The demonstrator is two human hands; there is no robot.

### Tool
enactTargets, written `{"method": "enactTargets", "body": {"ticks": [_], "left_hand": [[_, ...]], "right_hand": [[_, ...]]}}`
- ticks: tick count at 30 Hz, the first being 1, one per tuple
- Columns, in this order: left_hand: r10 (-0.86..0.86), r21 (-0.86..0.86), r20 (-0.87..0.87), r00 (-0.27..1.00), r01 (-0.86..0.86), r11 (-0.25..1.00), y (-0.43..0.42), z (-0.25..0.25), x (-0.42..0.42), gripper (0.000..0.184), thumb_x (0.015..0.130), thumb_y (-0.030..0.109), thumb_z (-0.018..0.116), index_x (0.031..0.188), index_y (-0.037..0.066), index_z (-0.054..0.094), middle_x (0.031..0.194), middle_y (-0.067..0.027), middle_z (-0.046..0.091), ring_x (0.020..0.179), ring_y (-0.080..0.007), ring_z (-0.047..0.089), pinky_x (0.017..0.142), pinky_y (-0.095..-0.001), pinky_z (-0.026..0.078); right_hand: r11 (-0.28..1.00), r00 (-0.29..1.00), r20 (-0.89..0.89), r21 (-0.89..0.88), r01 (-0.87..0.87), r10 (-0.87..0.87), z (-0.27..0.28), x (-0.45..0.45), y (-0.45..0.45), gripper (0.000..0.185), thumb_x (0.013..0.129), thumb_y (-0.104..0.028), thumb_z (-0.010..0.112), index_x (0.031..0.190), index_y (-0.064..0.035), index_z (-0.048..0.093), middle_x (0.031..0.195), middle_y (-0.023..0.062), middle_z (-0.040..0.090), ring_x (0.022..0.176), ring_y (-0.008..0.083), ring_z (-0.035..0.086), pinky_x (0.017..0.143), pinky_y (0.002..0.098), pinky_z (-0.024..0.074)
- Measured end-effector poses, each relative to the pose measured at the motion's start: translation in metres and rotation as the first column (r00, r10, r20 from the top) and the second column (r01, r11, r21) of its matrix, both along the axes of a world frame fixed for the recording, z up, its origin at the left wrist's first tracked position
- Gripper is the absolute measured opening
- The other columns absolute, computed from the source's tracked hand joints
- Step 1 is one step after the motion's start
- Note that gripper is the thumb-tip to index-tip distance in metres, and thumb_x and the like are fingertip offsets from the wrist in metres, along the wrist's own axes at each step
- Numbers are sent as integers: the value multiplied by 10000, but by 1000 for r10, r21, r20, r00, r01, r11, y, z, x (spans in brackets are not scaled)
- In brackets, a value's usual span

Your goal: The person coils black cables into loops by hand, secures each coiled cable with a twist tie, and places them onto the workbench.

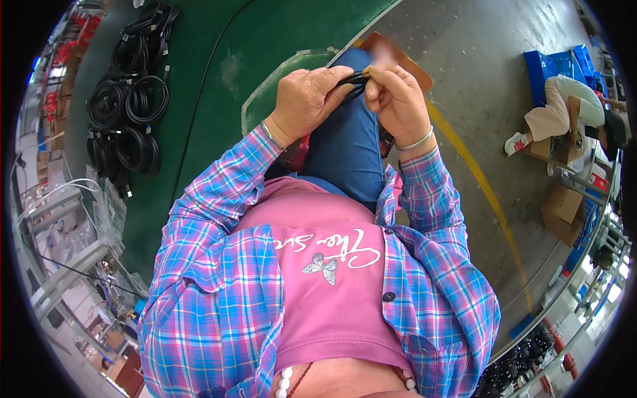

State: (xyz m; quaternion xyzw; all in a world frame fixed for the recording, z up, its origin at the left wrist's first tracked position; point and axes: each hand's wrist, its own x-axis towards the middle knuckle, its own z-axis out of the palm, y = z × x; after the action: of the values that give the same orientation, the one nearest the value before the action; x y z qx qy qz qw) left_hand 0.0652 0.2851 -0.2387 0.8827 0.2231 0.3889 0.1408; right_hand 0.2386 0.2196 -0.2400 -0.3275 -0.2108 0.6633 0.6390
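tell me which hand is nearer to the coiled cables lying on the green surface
Left. The left hand is to the right of the coiled cables, not touching them; the right hand is farther off, beyond the left.

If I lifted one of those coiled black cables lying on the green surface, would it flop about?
The coiled cable might hold its loop, since its turns lie gathered together. Being slim, it would probably still sag. It seems unlikely to roll, lying flat on the green surface.
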Motion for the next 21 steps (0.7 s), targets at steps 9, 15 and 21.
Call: {"method": "enactTargets", "body": {"ticks": [9, 15, 21], "left_hand": [[9, -108, 32, 999, -5, 994, 4, -2, 0, 240, 812, 164, 687, 1026, 62, 651, 810, -97, 658, 669, -227, 628, 598, -298, 492], [-12, -298, 27, 1000, 19, 954, 2, 4, -1, 236, 850, 176, 664, 1036, 32, 657, 897, -126, 677, 763, -206, 661, 675, -268, 513], [-54, -313, 20, 998, 57, 948, 4, -2, -2, 242, 845, 170, 671, 1040, 26, 662, 923, -123, 682, 776, -203, 662, 688, -266, 518]], "right_hand": [[998, 929, 365, 10, 64, -63, 4, -4, 1, 131, 921, -108, 527, 880, 4, 582, 684, 68, 629, 533, 131, 582, 507, 210, 462], [711, 204, 682, 687, 151, -702, -31, -36, -12, 108, 796, -49, 680, 888, -31, 626, 727, 70, 638, 600, 177, 613, 557, 275, 491], [645, -248, 596, 711, -280, -764, 1, 15, -7, 301, 663, -161, 754, 944, -134, 648, 938, -2, 617, 812, 191, 587, 707, 321, 473]]}}
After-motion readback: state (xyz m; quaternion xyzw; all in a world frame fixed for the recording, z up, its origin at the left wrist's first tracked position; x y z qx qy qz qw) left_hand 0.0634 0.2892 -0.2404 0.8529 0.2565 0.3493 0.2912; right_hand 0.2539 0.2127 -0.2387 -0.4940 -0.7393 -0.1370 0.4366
